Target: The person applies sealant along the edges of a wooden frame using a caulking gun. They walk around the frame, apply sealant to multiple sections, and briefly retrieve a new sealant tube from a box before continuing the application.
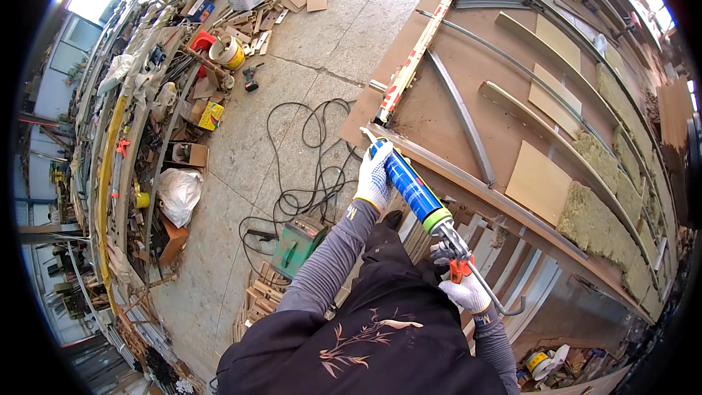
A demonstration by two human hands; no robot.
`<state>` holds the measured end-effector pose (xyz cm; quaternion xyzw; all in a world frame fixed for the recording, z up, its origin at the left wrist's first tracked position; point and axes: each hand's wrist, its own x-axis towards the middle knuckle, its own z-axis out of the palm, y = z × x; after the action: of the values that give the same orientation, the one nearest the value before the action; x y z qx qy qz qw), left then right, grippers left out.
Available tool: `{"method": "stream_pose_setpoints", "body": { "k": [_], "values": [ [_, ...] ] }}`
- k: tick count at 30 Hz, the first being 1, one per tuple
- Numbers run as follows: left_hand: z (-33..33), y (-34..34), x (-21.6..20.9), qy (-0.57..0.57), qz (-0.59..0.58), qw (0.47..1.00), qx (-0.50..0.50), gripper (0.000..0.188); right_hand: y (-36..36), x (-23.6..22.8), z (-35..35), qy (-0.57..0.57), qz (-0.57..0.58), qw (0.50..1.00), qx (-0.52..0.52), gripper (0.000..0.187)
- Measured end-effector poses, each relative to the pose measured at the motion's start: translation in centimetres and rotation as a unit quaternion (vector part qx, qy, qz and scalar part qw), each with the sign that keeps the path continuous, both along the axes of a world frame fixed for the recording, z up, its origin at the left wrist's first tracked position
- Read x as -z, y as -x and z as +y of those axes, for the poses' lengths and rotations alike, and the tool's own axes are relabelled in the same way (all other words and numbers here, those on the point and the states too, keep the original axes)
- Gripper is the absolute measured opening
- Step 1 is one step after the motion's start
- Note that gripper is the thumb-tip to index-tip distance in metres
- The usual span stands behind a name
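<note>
Dark top (365, 351), 1, nearest camera. Hands: 2, both white-gloved. Left hand (374, 181) clamped around the front end of 1 blue cartridge (411, 189); right hand (466, 290) closed around the grip of 1 gun (453, 240), at its orange trigger (459, 271), some fingers hidden. Cartridge sits in gun, tilted; 1 pale nozzle (367, 133) at the worktop's near-left corner, contact can't tell. Gun body outside the near edge of the worktop (409, 113).

On worktop: 1 red-marked strip (426, 36) along left edge, near end by same corner; 1 short grey bar (462, 118) slanting to near edge; at least 3 tan boards (539, 184); wool (610, 238) toward right end, pieces not countable.

Floor, left of worktop: 1 green machine (296, 250), black cable (319, 157) in loops, 1 drill (251, 79).
</note>
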<state>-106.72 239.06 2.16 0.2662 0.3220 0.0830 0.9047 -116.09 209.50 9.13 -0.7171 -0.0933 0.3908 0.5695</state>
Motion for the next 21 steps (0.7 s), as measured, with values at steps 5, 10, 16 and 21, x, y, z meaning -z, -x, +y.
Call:
{"method": "stream_pose_setpoints", "body": {
  "k": [5,10,16,21],
  "values": [
    [1.0,0.0,0.3,-0.009,-0.009,1.0,0.022,0.038,0.0,-0.7,0.6,-0.015,-0.001,1.0,-0.014,0.073],
    [1.1,-0.5,0.7,-0.018,-0.01,0.998,0.052,0.04,0.0,-0.4,0.9,-0.039,-0.025,0.999,-0.006,0.061],
    [1.1,-0.6,1.6,-0.079,0.01,0.996,0.046,0.051,2.4,0.7,2.2,-0.118,0.089,0.98,0.131,0.046],
    [1.1,-0.9,1.2,-0.094,0.018,0.994,0.057,0.051,3.2,1.0,2.3,-0.124,0.074,0.973,0.179,0.04]
  ]
}}
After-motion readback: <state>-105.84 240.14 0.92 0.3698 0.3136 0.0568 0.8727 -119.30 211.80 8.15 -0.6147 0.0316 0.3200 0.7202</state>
